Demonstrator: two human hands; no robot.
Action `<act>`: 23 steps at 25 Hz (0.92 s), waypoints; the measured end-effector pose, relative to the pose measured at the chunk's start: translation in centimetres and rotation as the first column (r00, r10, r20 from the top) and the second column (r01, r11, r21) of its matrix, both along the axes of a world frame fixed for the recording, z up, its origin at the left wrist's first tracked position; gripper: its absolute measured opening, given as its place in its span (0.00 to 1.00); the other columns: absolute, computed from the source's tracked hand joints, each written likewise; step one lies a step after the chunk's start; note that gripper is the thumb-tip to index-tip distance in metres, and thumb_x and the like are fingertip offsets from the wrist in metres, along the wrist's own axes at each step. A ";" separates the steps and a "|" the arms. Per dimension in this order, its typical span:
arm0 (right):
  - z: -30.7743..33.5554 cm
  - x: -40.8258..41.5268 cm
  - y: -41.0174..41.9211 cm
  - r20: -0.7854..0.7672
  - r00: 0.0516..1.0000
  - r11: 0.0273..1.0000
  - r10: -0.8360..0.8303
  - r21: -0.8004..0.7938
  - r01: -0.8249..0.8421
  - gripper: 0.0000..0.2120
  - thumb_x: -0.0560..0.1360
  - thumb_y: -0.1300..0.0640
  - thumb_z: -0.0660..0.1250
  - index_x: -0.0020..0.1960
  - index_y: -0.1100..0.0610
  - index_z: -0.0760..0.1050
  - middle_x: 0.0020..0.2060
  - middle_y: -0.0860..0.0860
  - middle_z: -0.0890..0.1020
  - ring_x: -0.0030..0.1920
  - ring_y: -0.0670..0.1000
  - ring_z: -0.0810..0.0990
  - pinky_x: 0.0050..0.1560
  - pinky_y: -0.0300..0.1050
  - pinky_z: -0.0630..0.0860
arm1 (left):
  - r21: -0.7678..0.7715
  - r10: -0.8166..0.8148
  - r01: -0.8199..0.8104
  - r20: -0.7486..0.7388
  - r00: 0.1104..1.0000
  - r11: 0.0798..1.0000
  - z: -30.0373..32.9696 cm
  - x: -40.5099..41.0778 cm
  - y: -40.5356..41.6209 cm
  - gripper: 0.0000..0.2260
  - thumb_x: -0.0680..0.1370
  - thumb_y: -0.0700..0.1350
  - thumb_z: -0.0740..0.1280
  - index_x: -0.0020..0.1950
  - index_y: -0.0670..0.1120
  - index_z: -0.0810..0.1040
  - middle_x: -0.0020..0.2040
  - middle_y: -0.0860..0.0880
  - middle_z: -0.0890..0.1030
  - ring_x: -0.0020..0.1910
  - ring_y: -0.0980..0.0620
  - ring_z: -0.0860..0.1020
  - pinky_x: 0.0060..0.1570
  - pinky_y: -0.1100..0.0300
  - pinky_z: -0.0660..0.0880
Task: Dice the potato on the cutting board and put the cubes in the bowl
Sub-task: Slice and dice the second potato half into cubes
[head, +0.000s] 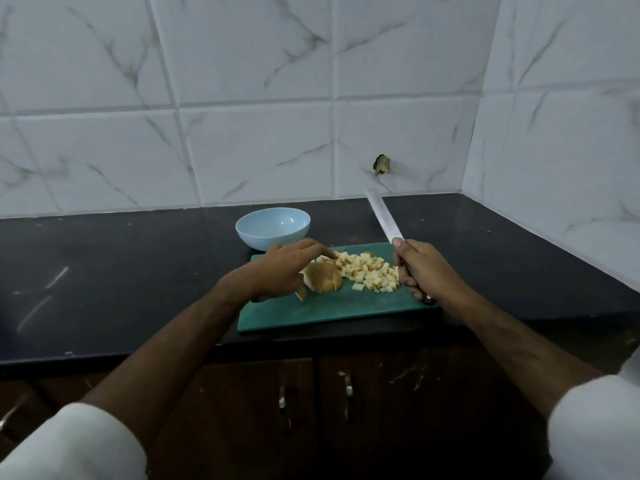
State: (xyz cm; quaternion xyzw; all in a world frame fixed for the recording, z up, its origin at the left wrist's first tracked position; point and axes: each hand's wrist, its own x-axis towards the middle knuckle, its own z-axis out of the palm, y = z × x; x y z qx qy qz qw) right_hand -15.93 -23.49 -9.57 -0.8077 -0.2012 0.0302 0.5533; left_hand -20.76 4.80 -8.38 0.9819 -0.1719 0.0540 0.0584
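Observation:
A green cutting board [325, 313] lies on the black counter. On it sits a sliced potato chunk [323, 277] with skin on, and a pile of several potato cubes [370, 271] to its right. My left hand [284, 268] reaches over the chunk with fingers stretched toward the cubes. My right hand [419, 268] grips a knife [384, 216] by its dark handle, blade lifted and pointing up and away over the board's right end. A pale blue bowl [273, 226] stands just behind the board and holds nothing.
The black counter [121, 282] runs left and right, ending at tiled walls behind and at the right. Dark cabinet doors with metal handles [348, 386] lie below the counter's front edge. A small brown hole [382, 164] marks the back wall.

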 end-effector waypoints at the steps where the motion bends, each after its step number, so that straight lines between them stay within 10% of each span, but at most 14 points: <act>1: -0.3 0.8 0.1 -0.006 1.000 0.997 -0.024 0.073 0.024 0.20 0.86 0.45 0.55 0.42 0.57 0.70 0.24 0.50 0.68 0.22 0.51 0.63 0.25 0.43 0.61 | 0.090 -0.011 0.018 -0.074 0.997 0.996 0.7 0.8 -0.6 0.32 0.73 0.36 0.68 0.73 0.59 0.67 0.70 0.55 0.69 0.70 0.52 0.68 0.60 0.48 0.68; 8: -1.7 3.6 -0.4 -0.032 0.995 0.945 -0.091 0.312 0.096 0.19 0.86 0.47 0.56 0.44 0.59 0.69 0.24 0.52 0.65 0.21 0.51 0.62 0.22 0.40 0.61 | 0.184 -0.118 0.157 -0.206 0.971 0.970 2.0 3.7 -0.7 0.31 0.74 0.39 0.72 0.75 0.55 0.69 0.69 0.50 0.70 0.67 0.50 0.71 0.67 0.52 0.69; 23: -2.0 3.2 -0.1 0.003 0.997 0.977 -0.072 0.202 0.070 0.19 0.86 0.46 0.56 0.43 0.58 0.70 0.25 0.51 0.67 0.21 0.50 0.62 0.22 0.40 0.61 | 0.147 -0.104 0.108 -0.037 0.994 0.983 0.8 4.9 -0.7 0.28 0.78 0.50 0.71 0.76 0.56 0.67 0.68 0.53 0.71 0.61 0.55 0.74 0.60 0.54 0.70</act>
